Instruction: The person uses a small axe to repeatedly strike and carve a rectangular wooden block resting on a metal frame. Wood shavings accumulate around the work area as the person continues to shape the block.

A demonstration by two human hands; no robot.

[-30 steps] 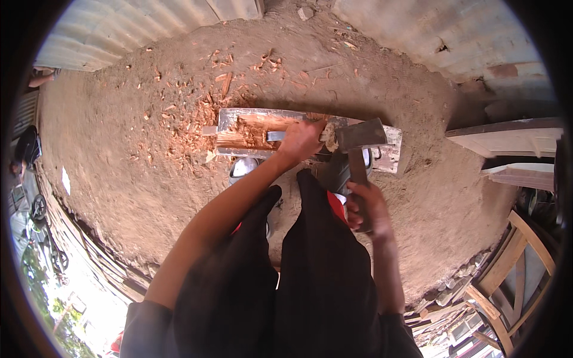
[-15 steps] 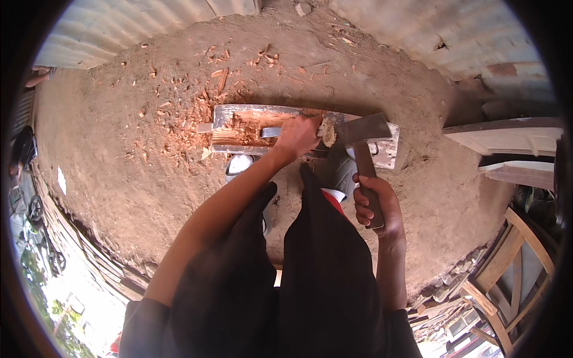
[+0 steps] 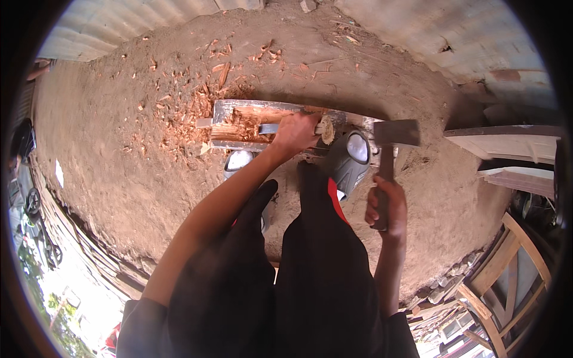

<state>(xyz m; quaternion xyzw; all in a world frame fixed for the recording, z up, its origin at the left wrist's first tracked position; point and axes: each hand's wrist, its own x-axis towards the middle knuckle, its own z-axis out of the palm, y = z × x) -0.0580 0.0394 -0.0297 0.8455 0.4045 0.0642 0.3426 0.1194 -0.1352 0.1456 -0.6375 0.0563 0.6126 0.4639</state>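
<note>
Two hands grip tools in my head view: the left hand (image 3: 295, 132) has its fingers wrapped closed around a wooden-handled chisel (image 3: 268, 129), the metal blade showing left of them and the frayed handle end just to their right. I see the right hand (image 3: 389, 206) with fingers folded around the handle of a hammer (image 3: 387, 161), its blocky head beyond them. Below the left fingers lies a hollowed wooden plank (image 3: 239, 145), with reddish wood chips (image 3: 223, 76) scattered to their left.
</note>
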